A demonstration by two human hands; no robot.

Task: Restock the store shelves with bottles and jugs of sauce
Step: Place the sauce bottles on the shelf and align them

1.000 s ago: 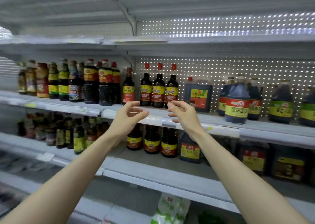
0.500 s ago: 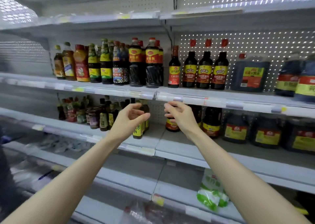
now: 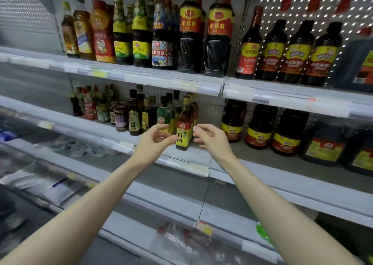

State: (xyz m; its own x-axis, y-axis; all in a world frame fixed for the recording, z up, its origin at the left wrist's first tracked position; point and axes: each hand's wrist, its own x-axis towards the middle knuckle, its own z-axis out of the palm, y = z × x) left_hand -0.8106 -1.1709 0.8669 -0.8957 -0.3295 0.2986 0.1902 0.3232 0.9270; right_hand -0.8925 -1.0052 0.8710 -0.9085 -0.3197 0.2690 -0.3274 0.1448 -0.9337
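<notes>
1. My forearms reach up from the bottom edge, above bagged goods on the lowest shelf.
2. My left hand is loosely curled and holds nothing. Its fingertips are at the bottle label, but I cannot tell if they touch.
3. My right hand is loosely curled too, empty, just right of the bottle.
4. The bottle stands upright at the front of the middle shelf.
5. Half a second ago it was half hidden behind my left fingers. Now it shows between both hands, and the view is closer.
6. Beyond, dark jugs stand to the right and tall bottles above.
</notes>
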